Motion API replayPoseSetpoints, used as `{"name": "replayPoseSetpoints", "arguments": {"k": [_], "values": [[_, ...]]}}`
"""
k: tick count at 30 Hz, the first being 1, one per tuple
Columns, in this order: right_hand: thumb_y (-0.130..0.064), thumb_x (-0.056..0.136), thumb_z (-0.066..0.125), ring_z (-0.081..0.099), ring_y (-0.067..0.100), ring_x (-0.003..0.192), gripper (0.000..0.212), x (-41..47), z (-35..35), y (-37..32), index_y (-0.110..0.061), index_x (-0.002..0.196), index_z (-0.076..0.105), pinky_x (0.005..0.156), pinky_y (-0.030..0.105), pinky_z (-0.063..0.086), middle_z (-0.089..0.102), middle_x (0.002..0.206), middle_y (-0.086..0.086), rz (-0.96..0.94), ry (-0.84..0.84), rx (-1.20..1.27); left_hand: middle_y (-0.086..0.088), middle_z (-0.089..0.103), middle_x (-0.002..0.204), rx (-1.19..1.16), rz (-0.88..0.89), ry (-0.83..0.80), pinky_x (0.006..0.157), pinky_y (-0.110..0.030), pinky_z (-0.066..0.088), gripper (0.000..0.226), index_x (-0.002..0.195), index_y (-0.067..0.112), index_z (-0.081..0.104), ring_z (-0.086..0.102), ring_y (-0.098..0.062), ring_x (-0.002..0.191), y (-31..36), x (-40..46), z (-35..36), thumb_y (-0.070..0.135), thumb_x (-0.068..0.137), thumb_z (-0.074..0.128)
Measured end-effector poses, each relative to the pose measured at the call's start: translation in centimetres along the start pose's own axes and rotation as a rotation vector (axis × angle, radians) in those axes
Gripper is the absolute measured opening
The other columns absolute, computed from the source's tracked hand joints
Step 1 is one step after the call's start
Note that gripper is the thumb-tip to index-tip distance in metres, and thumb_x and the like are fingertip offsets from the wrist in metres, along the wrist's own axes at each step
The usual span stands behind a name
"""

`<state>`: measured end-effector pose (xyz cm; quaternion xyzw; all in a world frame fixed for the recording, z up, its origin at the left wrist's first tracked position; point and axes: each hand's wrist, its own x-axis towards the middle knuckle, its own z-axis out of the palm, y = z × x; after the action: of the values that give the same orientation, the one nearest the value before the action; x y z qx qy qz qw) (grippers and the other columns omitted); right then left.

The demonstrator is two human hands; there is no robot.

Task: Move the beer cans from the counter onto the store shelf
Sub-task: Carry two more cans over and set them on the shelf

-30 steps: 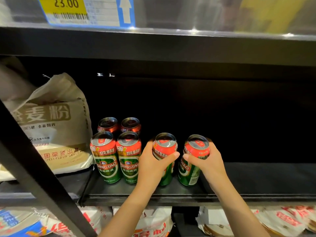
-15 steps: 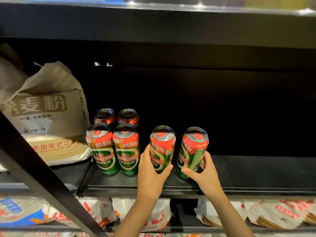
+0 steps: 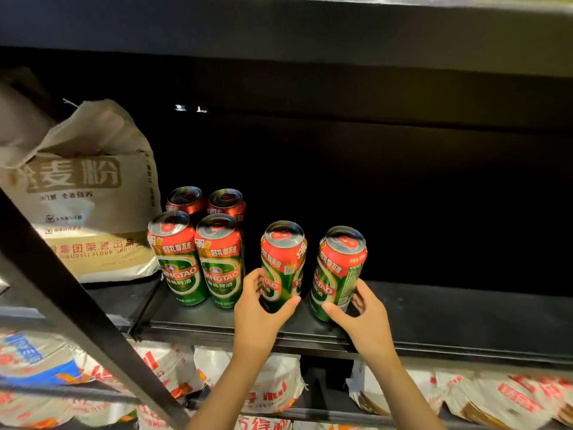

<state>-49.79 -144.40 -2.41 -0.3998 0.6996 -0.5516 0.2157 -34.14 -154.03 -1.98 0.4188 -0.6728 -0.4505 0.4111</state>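
Up close, the left hand (image 3: 259, 311) is gripping one Tsingtao can (image 3: 282, 262) and the right hand (image 3: 364, 318) is curling round another (image 3: 339, 271) — both standing low on the black shelf (image 3: 449, 321). Four matching cans (image 3: 198, 252) are sitting just left, beside a flour sack (image 3: 86, 197) reading "FLOUR GROUP" — the recess behind is lying dark.

two bare forearms rising from the lower edge of the view, no sleeves in sight, no watch, ring or bracelet showing, left hand (image 3: 257, 308) and right hand (image 3: 364, 318) slender, short plain fingernails, smooth wrists, elbows out of frame
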Motion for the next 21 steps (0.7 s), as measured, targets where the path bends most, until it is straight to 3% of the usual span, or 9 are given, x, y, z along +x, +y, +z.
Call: {"name": "replayPoseSetpoints", "arguments": {"k": [3, 6, 9, 11, 15, 19, 21], "values": [[-0.027, 0.074, 0.077, 0.055, -0.004, 0.112, 0.056, 0.1, 0.1, 0.0, -0.041, 0.121, 0.05, 0.092, 0.017, 0.046, 0.06, 0.117, -0.025, -0.006, -0.024, -0.004, 0.021, 0.057, 0.113, 0.037, 0.062, -0.025, 0.088, -0.003, 0.039, 0.058, 0.126, 0.03, 0.05, 0.051, 0.008, 0.108, -0.6, 0.1, -0.1, 0.029, 0.074, 0.077], [-0.03, 0.074, 0.077, 0.047, -0.009, 0.117, 0.064, 0.1, 0.1, 0.0, -0.039, 0.127, 0.042, 0.086, 0.005, 0.039, 0.053, 0.124, -0.026, 0.009, -0.059, -0.015, 0.015, 0.054, 0.105, 0.115, 0.116, -0.035, 0.09, -0.015, 0.044, 0.051, 0.123, 0.025, 0.053, 0.052, -0.003, 0.103, -1.0, 0.1, -0.1, 0.035, 0.078, 0.072], [-0.034, 0.065, 0.084, 0.046, -0.018, 0.109, 0.075, 0.2, 0.3, 0.0, -0.034, 0.127, 0.042, 0.078, 0.003, 0.041, 0.052, 0.122, -0.023, 0.02, -0.069, -0.027, 0.024, 0.051, 0.11, 0.112, 0.088, -0.035, 0.087, -0.004, 0.037, 0.056, 0.125, 0.029, 0.045, 0.049, 0.009, 0.107, -0.7, -0.1, 0.1, 0.035, 0.077, 0.072], [-0.035, 0.063, 0.085, 0.047, -0.013, 0.111, 0.074, 0.3, 0.5, 0.1, -0.035, 0.124, 0.043, 0.079, 0.005, 0.041, 0.051, 0.122, -0.019, 0.001, -0.036, -0.061, 0.034, 0.042, 0.113, 0.05, 0.034, -0.022, 0.082, 0.002, 0.034, 0.069, 0.126, 0.034, 0.034, 0.044, 0.019, 0.103, -0.4, -0.2, 0.2, 0.03, 0.073, 0.078], [-0.03, 0.066, 0.084, 0.047, -0.017, 0.105, 0.07, 0.2, 0.2, 0.2, -0.038, 0.121, 0.043, 0.078, -0.001, 0.039, 0.052, 0.115, -0.027, -0.011, -0.005, -0.072, 0.032, 0.042, 0.109, 0.061, 0.013, 0.002, 0.079, 0.001, 0.036, 0.07, 0.12, 0.031, 0.036, 0.047, 0.009, 0.098, -0.6, -0.2, 0.5, 0.028, 0.067, 0.082], [-0.027, 0.068, 0.083, 0.05, -0.008, 0.109, 0.068, 0.1, -0.1, 0.6, -0.037, 0.122, 0.043, 0.085, 0.003, 0.037, 0.054, 0.116, -0.024, -0.007, -0.017, -0.061, 0.02, 0.052, 0.117, 0.061, 0.038, -0.01, 0.089, 0.001, 0.035, 0.067, 0.13, 0.022, 0.045, 0.048, 0.008, 0.108, -1.1, -0.3, 0.5, 0.025, 0.072, 0.079], [-0.026, 0.07, 0.082, 0.049, -0.011, 0.109, 0.066, 0.1, -0.2, 0.7, -0.035, 0.124, 0.044, 0.083, 0.0, 0.037, 0.054, 0.117, -0.025, -0.007, -0.04, -0.067, 0.013, 0.054, 0.12, 0.103, 0.09, -0.027, 0.093, -0.004, 0.036, 0.062, 0.13, 0.022, 0.048, 0.05, 0.002, 0.113, -1.3, -0.2, 0.4, 0.027, 0.075, 0.077]]}}
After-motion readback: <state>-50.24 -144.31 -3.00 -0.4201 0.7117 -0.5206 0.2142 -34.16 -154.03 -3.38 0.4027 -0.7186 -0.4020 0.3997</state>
